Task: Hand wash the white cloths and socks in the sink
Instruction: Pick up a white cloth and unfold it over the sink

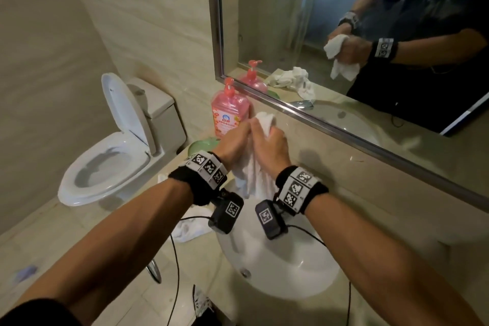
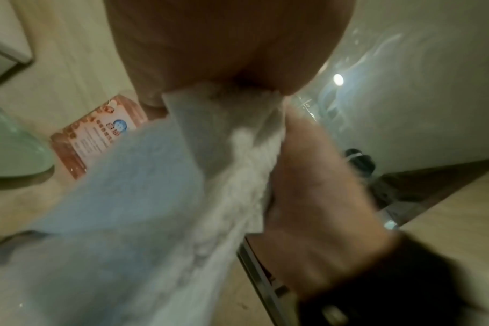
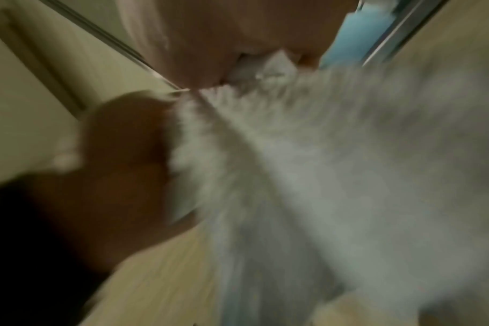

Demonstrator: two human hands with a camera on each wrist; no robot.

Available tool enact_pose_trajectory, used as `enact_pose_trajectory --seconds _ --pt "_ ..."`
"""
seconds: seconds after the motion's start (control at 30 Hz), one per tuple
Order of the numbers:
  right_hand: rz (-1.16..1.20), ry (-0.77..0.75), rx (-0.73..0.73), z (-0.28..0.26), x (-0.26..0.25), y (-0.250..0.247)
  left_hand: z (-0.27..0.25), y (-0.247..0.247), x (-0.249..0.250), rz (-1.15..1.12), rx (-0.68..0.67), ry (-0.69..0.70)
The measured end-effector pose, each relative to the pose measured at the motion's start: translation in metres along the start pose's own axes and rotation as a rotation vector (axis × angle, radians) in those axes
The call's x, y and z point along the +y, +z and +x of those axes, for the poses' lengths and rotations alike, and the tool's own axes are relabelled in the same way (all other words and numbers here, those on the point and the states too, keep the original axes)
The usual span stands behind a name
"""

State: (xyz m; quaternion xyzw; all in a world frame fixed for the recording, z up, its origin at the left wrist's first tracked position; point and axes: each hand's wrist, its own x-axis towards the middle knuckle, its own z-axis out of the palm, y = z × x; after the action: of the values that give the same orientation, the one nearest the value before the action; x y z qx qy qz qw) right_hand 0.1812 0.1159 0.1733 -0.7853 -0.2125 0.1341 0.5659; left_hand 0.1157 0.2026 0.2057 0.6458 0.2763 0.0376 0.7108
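We've got both fists round one white cloth: left hand and right hand side by side, touching. Cloth's long axis hangs straight down toward the sink at the worktop's front edge.

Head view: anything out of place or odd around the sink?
Yes. A white cloth droops over the counter's front edge left of the sink, looking close to sliding off. Both hands hold another cloth above the basin. No spill is visible.
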Motion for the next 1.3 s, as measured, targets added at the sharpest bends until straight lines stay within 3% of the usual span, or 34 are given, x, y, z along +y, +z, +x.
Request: enact_pose_trajectory --seconds 0.1,0.2,0.3,0.4,0.43,0.5,0.6,0.7,0.77,0.83,0.9,0.97,1.1,1.2,1.3 --pt "-0.113 0.061 -0.042 0.014 0.006 -0.023 -0.005 -0.003 -0.006 0.128 -0.179 0.005" --pt "-0.292 -0.087 -0.117 0.018 0.01 -0.038 0.002 -0.027 -0.006 0.869 -0.266 0.165" --pt "-0.468 -0.211 -0.369 0.014 0.012 -0.054 0.01 -0.052 -0.013 1.363 -0.254 0.151" --pt "-0.951 -0.28 -0.616 0.015 0.025 -0.066 0.013 -0.063 -0.025 1.548 -0.211 0.146" --pt "-1.04 -0.272 -0.657 0.014 0.031 -0.068 0.014 -0.066 -0.028 1.505 -0.202 0.164" --pt "-0.986 -0.199 -0.667 0.014 0.042 -0.076 0.015 -0.075 -0.031 1.302 -0.198 0.185" --pt "-0.456 0.101 -0.552 0.015 0.054 -0.089 0.01 -0.079 -0.03 0.89 -0.145 0.196" --pt "-0.093 0.235 -0.32 0.011 0.058 -0.08 0.003 -0.067 -0.026 0.531 -0.039 0.109" --pt "0.013 0.224 -0.071 0.008 0.051 -0.066 0.001 -0.054 -0.023 0.251 -0.033 0.032" --pt "-0.007 0.108 0.109 0.0 0.039 -0.044 -0.001 -0.039 -0.014 0.049 -0.031 0.024" --pt "-0.031 -0.023 0.073 -0.011 0.025 -0.02 -0.005 -0.02 -0.004 -0.076 -0.028 0.053" --pt "0.051 -0.032 -0.01 -0.014 0.01 -0.002 -0.006 -0.003 0.002 -0.159 -0.036 0.033" --pt "0.104 0.149 0.081 0.006 -0.007 -0.007 -0.008 0.006 0.007 -0.052 -0.051 0.08" --pt "0.103 0.082 0.028 -0.001 -0.005 0.005 -0.006 -0.004 0.014 -0.005 0.022 0.081" --pt "-0.011 0.127 0.011 0.004 -0.001 -0.005 -0.008 -0.006 0.011 0.046 -0.14 0.077"
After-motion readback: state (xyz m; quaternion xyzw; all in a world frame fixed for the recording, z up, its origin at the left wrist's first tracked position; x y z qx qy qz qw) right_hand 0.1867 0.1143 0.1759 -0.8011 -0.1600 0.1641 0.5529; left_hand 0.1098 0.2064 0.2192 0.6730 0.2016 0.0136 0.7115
